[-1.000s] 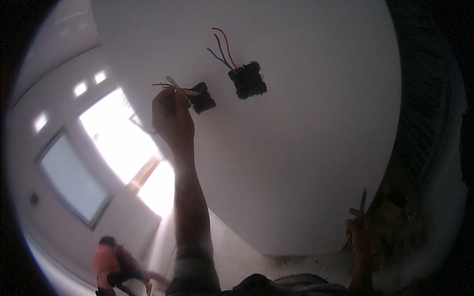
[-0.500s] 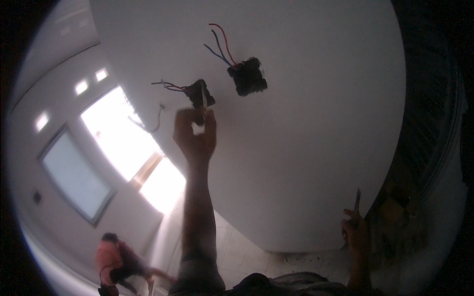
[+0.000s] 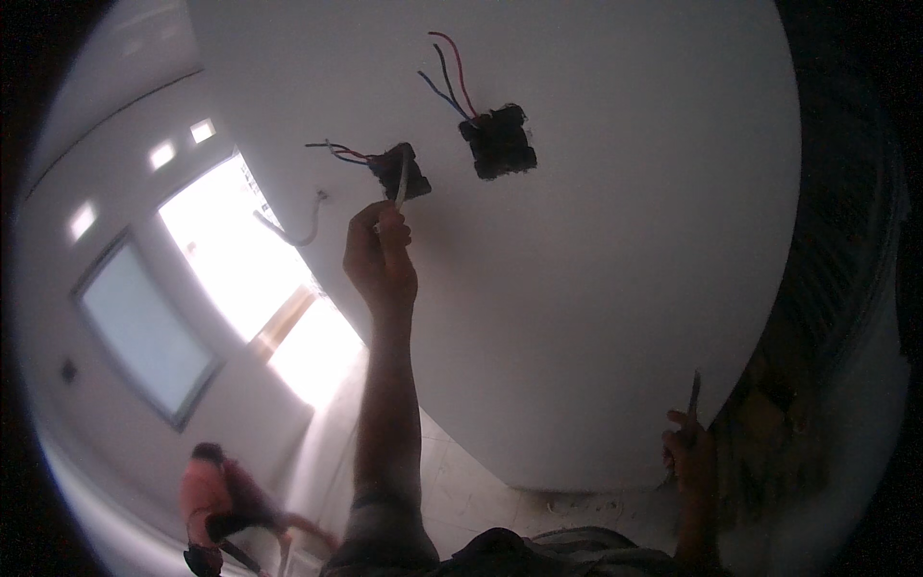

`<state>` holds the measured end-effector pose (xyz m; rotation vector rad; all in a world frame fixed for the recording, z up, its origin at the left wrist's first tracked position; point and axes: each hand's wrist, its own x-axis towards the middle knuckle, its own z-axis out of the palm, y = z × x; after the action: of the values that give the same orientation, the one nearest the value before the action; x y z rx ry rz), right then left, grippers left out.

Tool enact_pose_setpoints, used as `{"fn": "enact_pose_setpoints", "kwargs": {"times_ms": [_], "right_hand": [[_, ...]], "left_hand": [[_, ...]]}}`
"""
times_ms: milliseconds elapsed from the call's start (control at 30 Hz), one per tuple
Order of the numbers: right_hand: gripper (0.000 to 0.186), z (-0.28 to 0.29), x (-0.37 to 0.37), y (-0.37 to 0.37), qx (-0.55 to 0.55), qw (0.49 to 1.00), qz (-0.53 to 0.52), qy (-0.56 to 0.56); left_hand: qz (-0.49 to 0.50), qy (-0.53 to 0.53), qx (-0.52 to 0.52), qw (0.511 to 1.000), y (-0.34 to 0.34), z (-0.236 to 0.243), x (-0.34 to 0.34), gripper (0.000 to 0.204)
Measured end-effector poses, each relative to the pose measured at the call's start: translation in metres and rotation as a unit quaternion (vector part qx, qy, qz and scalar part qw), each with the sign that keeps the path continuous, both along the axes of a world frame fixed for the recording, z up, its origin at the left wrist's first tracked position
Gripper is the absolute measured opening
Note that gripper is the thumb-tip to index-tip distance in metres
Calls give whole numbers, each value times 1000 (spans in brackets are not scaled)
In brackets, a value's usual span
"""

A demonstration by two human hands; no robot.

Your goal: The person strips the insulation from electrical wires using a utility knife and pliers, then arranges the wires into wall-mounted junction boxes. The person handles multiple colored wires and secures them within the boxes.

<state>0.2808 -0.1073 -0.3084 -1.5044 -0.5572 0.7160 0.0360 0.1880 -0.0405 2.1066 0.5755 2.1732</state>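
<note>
My left hand [image 3: 381, 255] is raised to the white wall, its fingers closed round a pale cable [image 3: 403, 183] that runs out of a dark wall box [image 3: 392, 171]. Thin dark and red wires [image 3: 336, 152] stick out of the same box to the left. Up and to the right is a larger dark wall box [image 3: 498, 141], with red, black and blue wires [image 3: 447, 77] rising from it. Low at the right, my right hand [image 3: 690, 454] is wrapped round a slim pointed tool [image 3: 694, 392], tip upward. Its exact kind is too dim to make out.
Another pale cable [image 3: 306, 236] hangs from the wall left of my left hand. A person in a pink top [image 3: 207, 495] bends over at the lower left. Behind are a bright doorway [image 3: 231, 260] and a window [image 3: 149, 332]. Dim clutter [image 3: 769, 413] lies at the right.
My left fingers have closed more tightly together on the pale cable, with the gap between them gone. The wall boxes sit slightly higher and further right in view. My right hand is nearly still.
</note>
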Motion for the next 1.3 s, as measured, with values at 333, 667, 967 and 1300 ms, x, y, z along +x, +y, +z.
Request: {"fn": "enact_pose_setpoints", "kwargs": {"times_ms": [333, 667, 967, 1300], "right_hand": [[40, -6, -6, 0, 7, 1000, 10, 3], [39, -5, -9, 7, -15, 999, 31, 1], [40, -25, -1, 7, -4, 1000, 8, -8], [41, -12, -6, 11, -26, 999, 25, 16]], "left_hand": [[-431, -71, -391, 810, 1, 8, -22, 57], [-214, 32, -306, 927, -18, 7, -6, 32], [-198, 109, -299, 927, -4, 35, -14, 34], [-86, 329, -309, 888, -10, 71, -17, 31]]}}
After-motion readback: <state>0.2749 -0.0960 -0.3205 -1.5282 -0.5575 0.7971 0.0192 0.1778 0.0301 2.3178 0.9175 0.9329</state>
